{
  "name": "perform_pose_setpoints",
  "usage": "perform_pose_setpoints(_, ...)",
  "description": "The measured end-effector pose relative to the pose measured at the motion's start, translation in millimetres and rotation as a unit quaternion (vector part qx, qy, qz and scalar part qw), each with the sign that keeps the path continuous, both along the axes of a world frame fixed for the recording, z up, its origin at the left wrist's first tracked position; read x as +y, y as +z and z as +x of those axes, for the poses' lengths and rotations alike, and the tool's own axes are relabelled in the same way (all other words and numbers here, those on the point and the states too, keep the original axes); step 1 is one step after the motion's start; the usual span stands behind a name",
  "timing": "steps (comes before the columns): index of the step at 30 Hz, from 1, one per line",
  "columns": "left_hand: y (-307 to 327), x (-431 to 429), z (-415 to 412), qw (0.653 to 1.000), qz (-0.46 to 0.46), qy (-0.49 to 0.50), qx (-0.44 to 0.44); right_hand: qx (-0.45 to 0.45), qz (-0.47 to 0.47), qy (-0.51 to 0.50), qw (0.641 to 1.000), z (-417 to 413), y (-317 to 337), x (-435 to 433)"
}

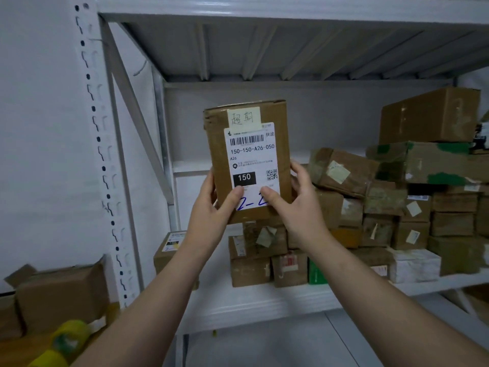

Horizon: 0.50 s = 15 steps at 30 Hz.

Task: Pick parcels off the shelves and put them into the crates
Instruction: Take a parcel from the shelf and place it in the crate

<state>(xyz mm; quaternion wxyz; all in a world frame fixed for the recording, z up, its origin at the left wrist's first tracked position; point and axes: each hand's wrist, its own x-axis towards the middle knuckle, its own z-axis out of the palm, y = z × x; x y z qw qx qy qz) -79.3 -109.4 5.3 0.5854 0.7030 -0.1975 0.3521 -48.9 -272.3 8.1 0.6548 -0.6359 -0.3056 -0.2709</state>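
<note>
Parcel: a brown cardboard parcel (247, 165) is held upright in the air, in front of the shelf opening and above the left half of the shelf board (264, 300), touching neither the board nor the other stock.
Parcel face: the white shipping label (254, 147) faces the camera. A pale handwritten note (243, 118) is stuck at the top edge.
Left hand: the left hand (211, 205) grips the lower left corner of the parcel. Its thumb (232, 197) lies flat on the front face over the bottom of the label. Its fingers curl round the left edge and are mostly hidden behind the box.
Right hand: the right hand (299, 202) grips the lower right corner. Its thumb (270, 193) presses on the front face just beside the left thumb, the two apart. Its fingers (299, 168) are held together and wrapped round the right edge.
Grip summary: the parcel sits between both palms, thumbs in front and fingers at the sides and back. The upper half is free of either hand.
Shelf stock: stacked parcels (383, 207) fill the middle and right of the shelf board, reaching its right edge.
Frame: the perforated upright post (105, 181) stands at the left end of the shelf.
Lower left: an open cardboard box (60, 295) sits left of the post. A blurred yellow item (68, 337) lies below it, identity not discernible.
</note>
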Motion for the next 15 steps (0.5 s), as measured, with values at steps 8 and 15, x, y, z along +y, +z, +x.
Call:
perform_pose_setpoints(8, -7, 11, -7, 1.000, -0.017, 0.005, 0.009, -0.005, -0.013, -0.009, 1.000, -10, -5, 11)
perform_pose_setpoints(15, -8, 6, -16, 0.999, -0.024, 0.026, -0.023, -0.016, -0.003, -0.016, 1.000, -22, -6, 7)
